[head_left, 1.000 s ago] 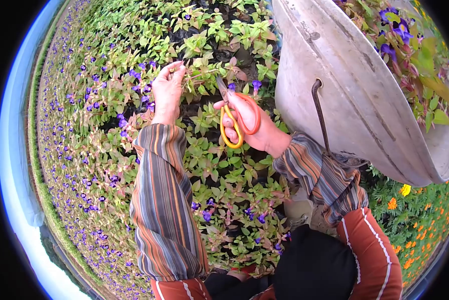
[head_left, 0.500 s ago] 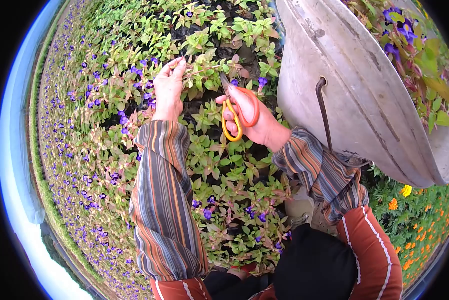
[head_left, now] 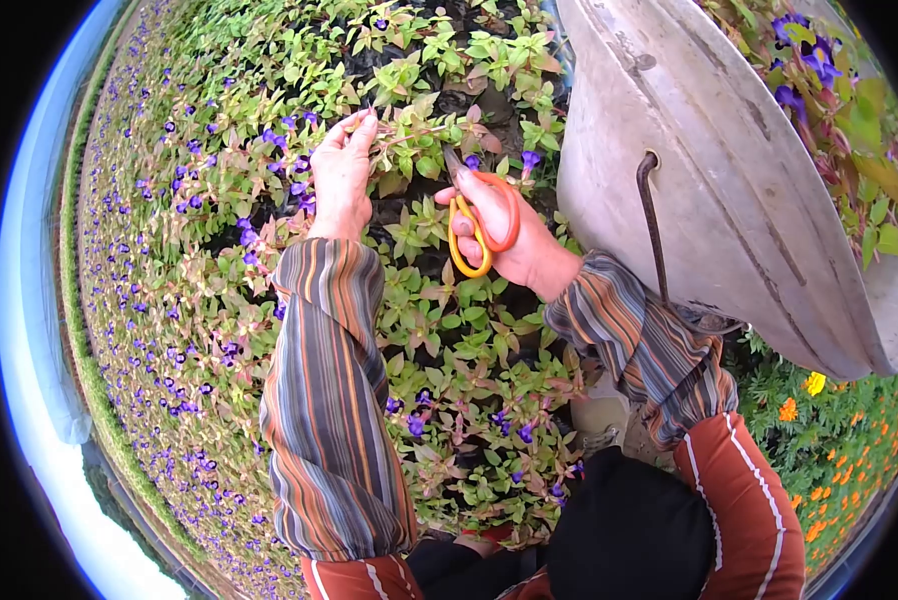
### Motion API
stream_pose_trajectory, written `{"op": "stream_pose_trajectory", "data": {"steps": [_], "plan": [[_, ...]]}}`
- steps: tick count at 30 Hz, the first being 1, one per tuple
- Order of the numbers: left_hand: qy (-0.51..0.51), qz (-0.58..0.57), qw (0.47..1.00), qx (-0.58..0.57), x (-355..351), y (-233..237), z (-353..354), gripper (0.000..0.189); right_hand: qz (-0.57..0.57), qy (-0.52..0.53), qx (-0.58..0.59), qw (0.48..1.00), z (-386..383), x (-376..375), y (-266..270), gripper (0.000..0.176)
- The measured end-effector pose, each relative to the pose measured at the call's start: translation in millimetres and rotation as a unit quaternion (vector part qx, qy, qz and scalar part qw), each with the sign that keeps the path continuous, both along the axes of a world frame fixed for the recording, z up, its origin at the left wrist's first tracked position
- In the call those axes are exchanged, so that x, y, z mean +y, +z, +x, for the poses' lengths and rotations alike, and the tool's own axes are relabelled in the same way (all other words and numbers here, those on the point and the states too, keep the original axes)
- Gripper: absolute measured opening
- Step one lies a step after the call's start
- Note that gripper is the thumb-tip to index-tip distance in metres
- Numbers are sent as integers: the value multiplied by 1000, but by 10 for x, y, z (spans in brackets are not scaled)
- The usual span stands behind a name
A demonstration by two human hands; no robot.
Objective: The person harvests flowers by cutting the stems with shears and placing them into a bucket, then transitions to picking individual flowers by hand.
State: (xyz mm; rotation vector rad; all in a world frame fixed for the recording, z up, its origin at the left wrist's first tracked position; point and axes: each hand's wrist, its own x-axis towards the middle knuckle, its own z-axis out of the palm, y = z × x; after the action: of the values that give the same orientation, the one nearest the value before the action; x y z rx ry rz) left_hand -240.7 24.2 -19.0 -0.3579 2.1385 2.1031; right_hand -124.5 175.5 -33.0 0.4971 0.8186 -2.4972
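Note:
In the head view, my left hand [head_left: 341, 190] pinches a thin reddish plant stem [head_left: 415, 134] between thumb and fingertips. The stem stretches to the right, toward the blades of the scissors. My right hand [head_left: 529, 252] holds the scissors [head_left: 510, 222], which have one orange and one yellow handle loop. Their short dark blades point up and left, close to the stem's right end; whether they touch it I cannot make out. Green and reddish leafy plants [head_left: 449, 320] with purple flowers [head_left: 532, 160] surround both hands.
A large dented metal basin [head_left: 699, 190] with a dark hooked handle [head_left: 651, 220] stands at the right, close to my right forearm. Leafy purple-flowered plants [head_left: 819, 75] lie in it. Orange flowers [head_left: 819, 495] grow at the lower right. A shoe [head_left: 599, 415] shows among the plants below.
Almost nothing differs. Both hands, the scissors and the basin appear shifted very slightly to the right in view; the grips on stem and scissors are the same.

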Motion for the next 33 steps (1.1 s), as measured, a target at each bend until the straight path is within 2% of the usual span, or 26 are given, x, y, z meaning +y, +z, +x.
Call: {"op": "stream_pose_trajectory", "data": {"steps": [3,6,12,15,21,24,28,33], "plan": [[-6,-42,999,0,-46,-41,-38,19,20,-13,35,999,56,25,-25,38],[19,-2,999,-31,-29,-4,-9,24,1,5,27,1000,93,49,-4,38],[17,-12,998,-65,-30,31,26,19,-7,31,18,999,22,35,-3,40],[-7,-11,997,-71,-66,13,5,15,-15,16,20,1000,4,18,-8,40],[-2,2,997,-72,-14,54,33,18,40,-4,53,998,3,19,-32,36],[20,50,994,-91,-45,74,1,18,26,-23,49,998,41,51,-19,36],[73,72,990,-100,-85,72,-12,18,-14,3,37,999,172,57,46,39],[83,95,986,-108,-122,73,-3,18,-28,61,31,997,292,32,95,42]]}}
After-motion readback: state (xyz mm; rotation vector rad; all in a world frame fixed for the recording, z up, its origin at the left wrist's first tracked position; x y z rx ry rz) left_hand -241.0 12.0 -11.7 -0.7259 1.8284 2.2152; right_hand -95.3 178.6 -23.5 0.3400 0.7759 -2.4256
